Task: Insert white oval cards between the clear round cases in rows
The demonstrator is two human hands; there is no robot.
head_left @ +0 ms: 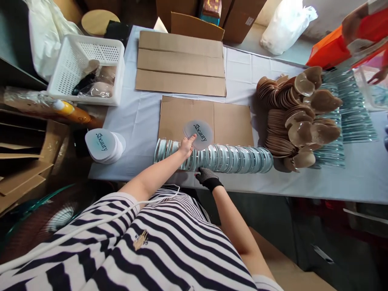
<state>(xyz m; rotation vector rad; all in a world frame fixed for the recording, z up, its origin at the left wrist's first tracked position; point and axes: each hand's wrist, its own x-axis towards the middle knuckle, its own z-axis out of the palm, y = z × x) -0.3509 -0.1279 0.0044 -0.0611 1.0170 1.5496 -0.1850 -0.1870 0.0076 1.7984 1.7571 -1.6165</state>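
Observation:
My bare left hand (186, 146) is closed, pinching a small stack of rounded, frosted cards (200, 135) printed with "beauty". It holds them over a long row of clear plastic cases (236, 159) standing on edge, packed side by side, with pale inserts between them. My right hand (207, 178), in a grey dotted glove with a black cuff, is at the near side of the row. Its fingers are curled in by the cases, and whatever they grip is hidden. To the left, a pile of matching printed cards (104, 146) lies on the table.
Flattened cardboard (182, 62) lies on the white-covered table (127, 117). Stacked tan moulded cups (281, 133) stand right, beside more clear cases (354, 105). A white basket (118, 85) holds wrapped cups at left. Another person's hand (378, 76) shows at far right.

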